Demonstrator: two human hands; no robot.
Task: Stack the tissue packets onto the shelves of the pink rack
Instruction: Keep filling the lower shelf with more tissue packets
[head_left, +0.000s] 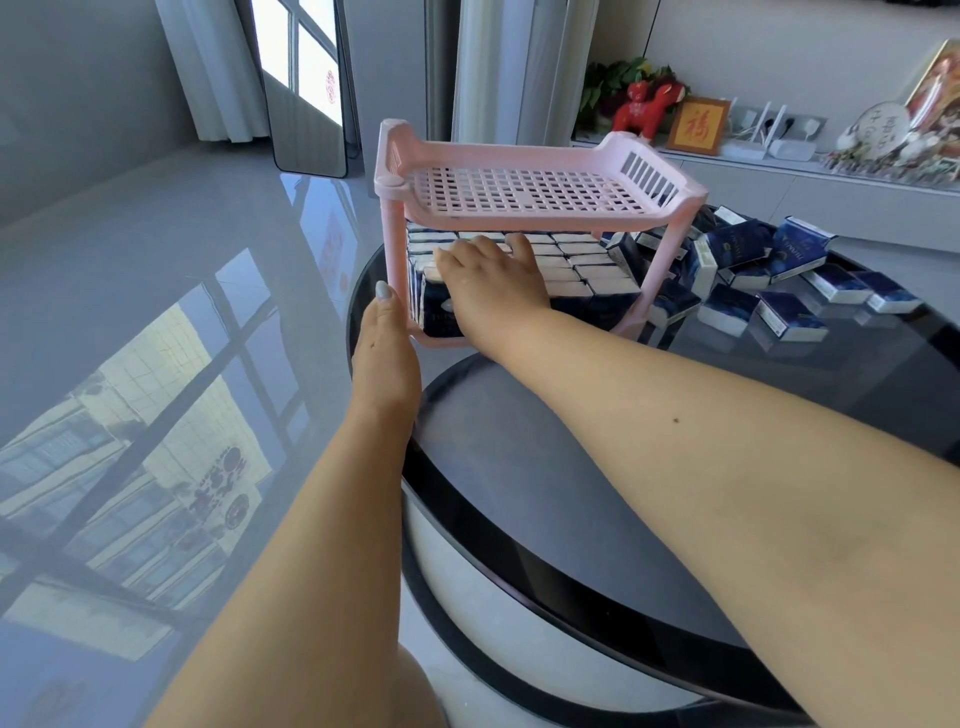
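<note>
Stretching under both forearms and out past the fingertips: a round black glass table (857, 395), glossy and reflecting.

Standing at its left edge, right at the fingers: the pink rack (519, 197), two tiers, top shelf perforated and carrying nothing, lower shelf packed tight with rows of tissue packets (576, 265) set on edge, white ends up.

Lying well off to the right of the right fingers, loose on the glass beyond the rack's right leg: a scatter of more dark-blue tissue packets (789, 312), some flat, some leaning on one another.

Reaching in under the top shelf: the right hand (493, 280), palm down, fingers (519, 247) spread fairly wide and resting flat across the white tops of the front-left packets, not closing around any single one.

Pressing against the rack's front-left leg (397, 270): the left hand (384, 343), thumb up along the outer side of the post, the other fingers hidden behind the hand, so not possible to tell how far curling around it.
</note>
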